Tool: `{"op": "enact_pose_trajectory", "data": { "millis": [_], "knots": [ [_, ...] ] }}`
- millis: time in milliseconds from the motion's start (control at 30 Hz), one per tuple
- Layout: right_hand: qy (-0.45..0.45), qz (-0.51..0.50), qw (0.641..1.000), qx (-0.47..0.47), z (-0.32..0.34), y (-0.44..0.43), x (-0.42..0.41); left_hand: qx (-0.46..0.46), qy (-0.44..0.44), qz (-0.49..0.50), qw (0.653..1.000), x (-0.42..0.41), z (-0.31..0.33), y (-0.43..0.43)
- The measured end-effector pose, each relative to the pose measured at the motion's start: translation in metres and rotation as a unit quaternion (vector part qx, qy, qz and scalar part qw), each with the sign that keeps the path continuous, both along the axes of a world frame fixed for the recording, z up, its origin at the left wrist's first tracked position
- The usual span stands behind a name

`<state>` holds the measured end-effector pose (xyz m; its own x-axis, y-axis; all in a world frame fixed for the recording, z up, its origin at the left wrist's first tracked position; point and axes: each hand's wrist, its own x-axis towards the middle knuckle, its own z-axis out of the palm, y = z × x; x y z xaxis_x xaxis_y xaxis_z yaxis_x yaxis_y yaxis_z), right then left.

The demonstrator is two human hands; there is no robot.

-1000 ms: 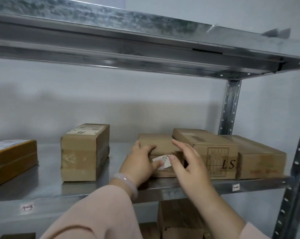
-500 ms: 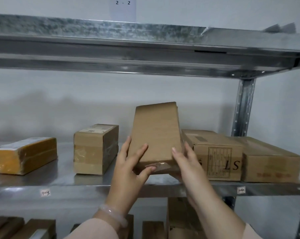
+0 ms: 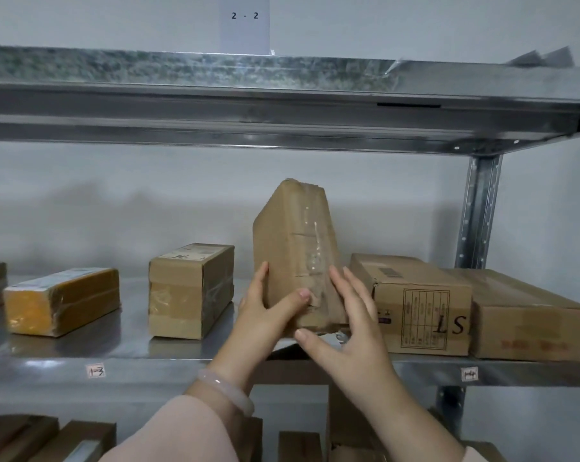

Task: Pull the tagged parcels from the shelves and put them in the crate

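Nearest, a pale pink sleeve (image 3: pixel 182 435) and a milky white bangle (image 3: pixel 225 391) lead to the left grip (image 3: pixel 268 315). It is wrapped round the lower left edge of the tall brown taped cardboard parcel (image 3: pixel 295 255), with the thumb laid across the front face and the fingers run up the side. The right grip (image 3: pixel 351 331) is held flat, fingers straight against the parcel's right side and thumb spread beneath the bottom edge. Nothing is clasped by it; only support is given.

The parcel is stood on end and slightly tilted, apparently just clear of the front of the grey galvanised metal shelf (image 3: pixel 82 348). It is held between the small brown tape-banded carton (image 3: pixel 188 291) and the brown cardboard box printed "LS" (image 3: pixel 418 315). No tag can be made out on the face shown.

The withdrawal is judged best made straight toward the body with the base cupped, since the parcel looks top-heavy on end. The "LS" box, just beside the right fingers, should not be dragged along. The crate is not in view, so it must be located before the parcel is lowered.
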<state>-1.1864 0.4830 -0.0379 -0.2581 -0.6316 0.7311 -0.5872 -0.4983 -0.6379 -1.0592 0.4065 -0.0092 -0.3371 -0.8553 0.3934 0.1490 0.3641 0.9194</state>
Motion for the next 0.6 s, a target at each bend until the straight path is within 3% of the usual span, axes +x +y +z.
{"op": "enact_pose_trajectory", "data": {
  "millis": [133, 267, 333, 400, 500, 600],
  "knots": [
    [-0.145, 0.088, 0.985, 0.042, 0.007, 0.002, -0.012, 0.075, 0.114, -0.132, 0.982, 0.009, -0.008, 0.000],
    [-0.144, 0.090, 0.978, 0.122, 0.007, -0.007, -0.016, 0.183, 0.232, -0.199, 0.934, 0.016, -0.019, -0.007],
    [-0.153, 0.105, 0.975, 0.122, 0.007, -0.009, -0.012, 0.213, 0.243, -0.203, 0.924, 0.018, -0.019, -0.010],
    [-0.163, 0.102, 0.976, 0.106, 0.007, -0.010, -0.011, 0.192, 0.237, -0.167, 0.937, 0.020, -0.019, -0.013],
    [-0.147, 0.057, 0.985, 0.072, 0.000, -0.011, -0.013, 0.048, 0.193, -0.035, 0.979, 0.029, -0.019, -0.020],
    [-0.115, 0.017, 0.992, 0.048, -0.005, -0.009, -0.010, -0.014, 0.127, 0.049, 0.991, 0.037, -0.017, -0.018]
  ]
}}
